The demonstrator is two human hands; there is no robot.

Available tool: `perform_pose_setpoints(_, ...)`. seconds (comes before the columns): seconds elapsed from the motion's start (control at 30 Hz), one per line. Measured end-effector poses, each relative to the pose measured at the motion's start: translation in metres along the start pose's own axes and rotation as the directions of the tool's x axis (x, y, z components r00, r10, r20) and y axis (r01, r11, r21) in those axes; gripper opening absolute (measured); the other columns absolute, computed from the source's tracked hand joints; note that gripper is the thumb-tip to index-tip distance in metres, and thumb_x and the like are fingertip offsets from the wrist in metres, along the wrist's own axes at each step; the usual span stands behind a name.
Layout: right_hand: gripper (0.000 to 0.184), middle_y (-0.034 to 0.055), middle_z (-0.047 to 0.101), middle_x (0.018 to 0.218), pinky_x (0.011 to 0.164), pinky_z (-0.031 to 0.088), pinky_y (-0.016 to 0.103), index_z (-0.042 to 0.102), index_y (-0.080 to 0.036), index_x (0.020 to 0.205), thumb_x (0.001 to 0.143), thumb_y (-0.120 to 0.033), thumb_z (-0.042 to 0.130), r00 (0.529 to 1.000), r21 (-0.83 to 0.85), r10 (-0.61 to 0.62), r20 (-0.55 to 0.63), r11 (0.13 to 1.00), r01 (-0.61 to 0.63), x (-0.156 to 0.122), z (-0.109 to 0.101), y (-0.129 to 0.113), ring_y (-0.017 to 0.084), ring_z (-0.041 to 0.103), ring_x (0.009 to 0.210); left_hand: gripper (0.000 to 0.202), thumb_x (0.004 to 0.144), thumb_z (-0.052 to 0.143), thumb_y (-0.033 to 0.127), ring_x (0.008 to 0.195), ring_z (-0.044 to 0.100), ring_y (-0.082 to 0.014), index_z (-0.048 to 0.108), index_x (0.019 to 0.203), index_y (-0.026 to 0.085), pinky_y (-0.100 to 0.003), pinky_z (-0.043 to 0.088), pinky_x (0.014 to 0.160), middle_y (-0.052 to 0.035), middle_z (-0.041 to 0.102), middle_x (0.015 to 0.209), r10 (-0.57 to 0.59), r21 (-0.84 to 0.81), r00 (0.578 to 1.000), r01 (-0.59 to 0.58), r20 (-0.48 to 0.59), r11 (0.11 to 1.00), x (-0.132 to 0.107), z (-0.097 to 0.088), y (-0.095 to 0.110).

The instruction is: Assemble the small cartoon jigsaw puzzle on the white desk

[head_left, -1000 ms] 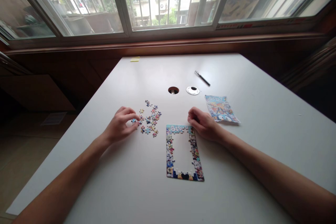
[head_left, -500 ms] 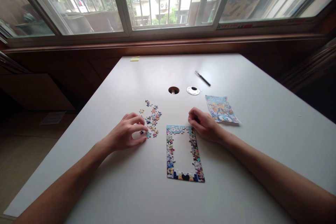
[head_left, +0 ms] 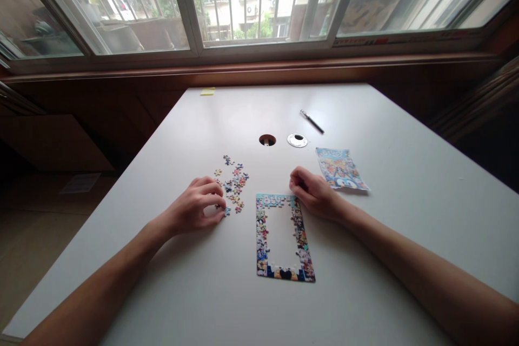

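My left hand (head_left: 198, 204) reaches in at the left side of a loose pile of jigsaw pieces (head_left: 235, 184). Its thumb and forefinger pinch the edge of a light blue puzzle piece (head_left: 227, 211) at the pile's near end. To the right lies a partly assembled jigsaw puzzle (head_left: 261, 251), a rectangular border with a bare middle and blue lettering along its top. At that border's upper right corner rests my right hand (head_left: 310, 189), its fingers curled into a loose fist with nothing visible in them.
A crumpled picture sheet (head_left: 343, 168) lies beyond my right hand on the white table (head_left: 182, 292). Farther back are a pen (head_left: 312, 121), a round metal cover (head_left: 297, 140) and a cable hole (head_left: 267, 140). Yellow tape (head_left: 208, 91) marks the far edge, below the window.
My left thumb and forefinger have come closer together on the light blue piece, which has shifted slightly. My right hand keeps its place by the puzzle.
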State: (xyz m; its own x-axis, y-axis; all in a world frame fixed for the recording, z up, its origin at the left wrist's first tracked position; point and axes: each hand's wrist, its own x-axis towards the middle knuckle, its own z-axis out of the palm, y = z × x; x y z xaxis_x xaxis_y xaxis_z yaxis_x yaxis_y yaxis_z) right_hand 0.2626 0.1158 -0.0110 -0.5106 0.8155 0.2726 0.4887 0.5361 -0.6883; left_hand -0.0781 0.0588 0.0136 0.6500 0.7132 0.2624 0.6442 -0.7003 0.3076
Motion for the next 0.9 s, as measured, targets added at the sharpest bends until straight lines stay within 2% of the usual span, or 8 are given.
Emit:
perform_pose_setpoints(0.3, 0.01, -0.0044, 0.046, 0.067, 0.059, 0.033, 0.027, 0.042, -0.023, 0.084, 0.09, -0.02, 0.049, 1.0, 0.007, 0.007, -0.002, 1.0, -0.007, 0.0, -0.0003, -0.0021, 0.013, 0.039, 0.06, 0.007, 0.084, 0.064, 0.021, 0.094, 0.058, -0.02, 0.07, 0.083, 0.024, -0.037, 0.041, 0.091, -0.0025, 0.068, 0.092, 0.0, 0.06, 1.0, 0.002, -0.026, 0.998, 0.0006, -0.001, -0.0032)
perform_pose_setpoints(0.4, 0.009, -0.0041, 0.046, 0.067, 0.059, 0.033, 0.027, 0.042, -0.023, 0.084, 0.09, -0.021, 0.049, 1.0, 0.007, 0.011, -0.003, 1.0, -0.011, 0.0, -0.0006, -0.0027, 0.013, 0.04, 0.06, 0.018, 0.081, 0.062, 0.021, 0.111, 0.055, -0.0249, 0.068, 0.098, 0.025, -0.041, 0.04, 0.097, -0.0042, 0.068, 0.111, -0.027, 0.075, 0.999, 0.028, -0.018, 0.997, 0.0006, -0.0016, -0.0018)
perform_pose_setpoints(0.47, 0.009, -0.0041, 0.046, 0.067, 0.058, 0.032, 0.027, 0.042, -0.023, 0.084, 0.09, -0.021, 0.049, 1.0, 0.007, 0.014, -0.006, 1.0, -0.014, 0.0001, -0.0006, -0.0029, 0.013, 0.04, 0.059, 0.035, 0.08, 0.061, 0.021, 0.125, 0.049, -0.0289, 0.065, 0.115, 0.026, -0.044, 0.036, 0.103, -0.0048, 0.062, 0.131, -0.025, 0.103, 1.0, 0.025, -0.005, 0.994, 0.0006, -0.0014, -0.0018)
perform_pose_setpoints(0.53, 0.009, -0.0041, 0.045, 0.066, 0.058, 0.033, 0.027, 0.042, -0.023, 0.084, 0.09, -0.021, 0.049, 1.0, 0.004, 0.012, -0.007, 1.0, -0.012, 0.0003, -0.0006, -0.003, 0.013, 0.039, 0.059, 0.044, 0.08, 0.061, 0.021, 0.131, 0.045, -0.031, 0.062, 0.124, 0.028, -0.047, 0.033, 0.106, -0.004, 0.056, 0.14, -0.02, 0.134, 1.0, 0.018, 0.009, 0.991, 0.0005, -0.0013, -0.0027)
perform_pose_setpoints(0.73, 0.01, -0.0041, 0.046, 0.067, 0.059, 0.032, 0.027, 0.042, -0.023, 0.084, 0.091, -0.02, 0.049, 1.0, 0.01, 0.005, 0.0, 1.0, -0.005, 0.0002, -0.0004, -0.0022, 0.013, 0.04, 0.06, 0.035, 0.084, 0.06, 0.023, 0.123, 0.052, -0.0293, 0.066, 0.118, 0.029, -0.047, 0.031, 0.104, -0.0021, 0.063, 0.133, -0.069, 0.167, 0.997, 0.073, -0.025, 0.983, -0.0011, -0.0006, -0.0065)
perform_pose_setpoints(0.9, 0.009, -0.0045, 0.046, 0.068, 0.059, 0.033, 0.027, 0.042, -0.023, 0.085, 0.091, -0.021, 0.048, 1.0, 0.014, -0.001, 0.001, 1.0, 0.001, 0.0, -0.0004, -0.0022, 0.013, 0.04, 0.06, 0.028, 0.094, 0.054, 0.022, 0.124, 0.054, -0.025, 0.065, 0.118, 0.029, -0.044, 0.029, 0.103, -0.0025, 0.063, 0.133, -0.094, 0.178, 0.993, 0.106, -0.071, 0.978, -0.0007, 0.0037, -0.009)
